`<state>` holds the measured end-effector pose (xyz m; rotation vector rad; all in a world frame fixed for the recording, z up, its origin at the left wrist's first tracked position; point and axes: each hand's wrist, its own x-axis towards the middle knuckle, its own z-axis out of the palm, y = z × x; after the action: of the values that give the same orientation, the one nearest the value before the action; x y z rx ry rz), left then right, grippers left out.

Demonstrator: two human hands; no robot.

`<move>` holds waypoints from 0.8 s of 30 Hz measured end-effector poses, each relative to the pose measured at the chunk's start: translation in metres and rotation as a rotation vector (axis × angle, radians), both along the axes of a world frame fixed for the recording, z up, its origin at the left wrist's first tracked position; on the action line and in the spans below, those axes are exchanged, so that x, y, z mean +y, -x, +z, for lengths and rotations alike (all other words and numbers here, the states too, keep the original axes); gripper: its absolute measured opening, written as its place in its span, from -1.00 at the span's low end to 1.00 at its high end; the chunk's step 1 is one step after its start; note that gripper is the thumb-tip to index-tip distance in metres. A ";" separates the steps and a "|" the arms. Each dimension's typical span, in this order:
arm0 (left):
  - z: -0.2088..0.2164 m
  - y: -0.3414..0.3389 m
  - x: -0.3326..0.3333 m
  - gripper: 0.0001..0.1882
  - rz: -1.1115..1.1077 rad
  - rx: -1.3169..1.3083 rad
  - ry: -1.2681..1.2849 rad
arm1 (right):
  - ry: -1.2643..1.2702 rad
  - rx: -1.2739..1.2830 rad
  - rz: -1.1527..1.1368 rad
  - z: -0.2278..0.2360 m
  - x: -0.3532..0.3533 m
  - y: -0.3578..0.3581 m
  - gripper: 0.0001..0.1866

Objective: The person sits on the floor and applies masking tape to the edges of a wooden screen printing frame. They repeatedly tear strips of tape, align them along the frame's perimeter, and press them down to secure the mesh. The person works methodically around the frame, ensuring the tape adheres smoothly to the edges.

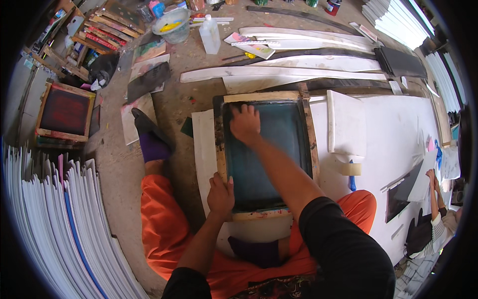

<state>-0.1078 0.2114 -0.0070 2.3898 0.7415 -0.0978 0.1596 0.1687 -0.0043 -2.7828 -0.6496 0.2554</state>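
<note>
A screen printing frame (309, 144) with wooden sides and a dark blue-green mesh (269, 164) lies flat in front of my crossed legs. My left hand (220, 194) is closed around the lower part of its left side, thumb on top. Reaching across the mesh, my right hand (245, 124) presses at the upper left corner with its fingers bent down. A dark patch shows at those fingertips; what they hold, if anything, is hidden. Under the frame's left side a pale board (204, 144) sticks out.
White strips (279, 74) lie beyond the frame, near a plastic bottle (209, 35) and a basin (172, 25). Right are a white panel (346, 122) and a tape roll (351, 169). Stacked sheets (59, 214) and a red-stained screen (65, 109) stand left. Another person (438, 224) works far right.
</note>
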 end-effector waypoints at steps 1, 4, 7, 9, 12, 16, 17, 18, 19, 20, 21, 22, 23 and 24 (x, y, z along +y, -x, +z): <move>0.000 0.000 0.000 -0.29 0.001 0.005 0.000 | -0.003 -0.038 0.032 -0.006 0.006 0.008 -0.40; -0.001 -0.001 -0.001 -0.29 -0.021 -0.013 -0.001 | 0.037 -0.083 0.043 -0.018 0.017 0.014 -0.38; -0.003 0.000 0.000 -0.32 -0.023 -0.011 -0.010 | 0.049 -0.075 0.052 -0.016 0.012 0.014 -0.36; -0.004 0.002 0.002 -0.32 -0.012 -0.014 -0.017 | 0.039 -0.036 0.018 -0.007 0.011 0.015 -0.36; -0.005 0.003 0.003 -0.30 -0.013 -0.038 -0.018 | 0.057 -0.005 -0.091 -0.003 0.013 0.016 -0.37; -0.002 -0.002 -0.001 -0.29 -0.022 -0.024 -0.012 | 0.135 -0.088 -0.049 -0.016 0.021 0.021 -0.38; -0.003 -0.002 -0.001 -0.29 -0.020 -0.012 -0.016 | 0.147 -0.094 -0.013 -0.017 0.022 0.021 -0.39; -0.003 -0.002 0.000 -0.29 -0.020 -0.015 -0.015 | 0.117 -0.067 -0.011 -0.017 0.019 0.018 -0.39; -0.005 0.003 0.003 -0.29 -0.006 -0.015 -0.016 | 0.085 -0.038 0.006 -0.007 0.018 0.019 -0.40; -0.005 0.003 0.003 -0.29 -0.005 -0.019 -0.012 | 0.059 -0.013 0.010 -0.001 0.012 0.016 -0.40; -0.006 0.004 0.002 -0.29 -0.008 -0.037 -0.017 | 0.042 -0.051 -0.027 -0.003 0.008 0.015 -0.42; -0.006 0.003 0.002 -0.29 -0.015 -0.055 -0.023 | 0.023 -0.087 -0.070 -0.006 0.004 0.013 -0.43; -0.006 0.002 0.001 -0.30 -0.022 -0.073 -0.030 | 0.004 -0.124 -0.111 -0.010 0.002 0.012 -0.44; -0.006 0.000 0.000 -0.30 -0.022 -0.068 -0.030 | 0.011 -0.146 -0.108 -0.013 0.003 0.011 -0.45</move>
<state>-0.1081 0.2114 -0.0129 2.4174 0.6889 -0.0143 0.1491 0.1722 -0.0178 -2.8555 -0.5292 0.0343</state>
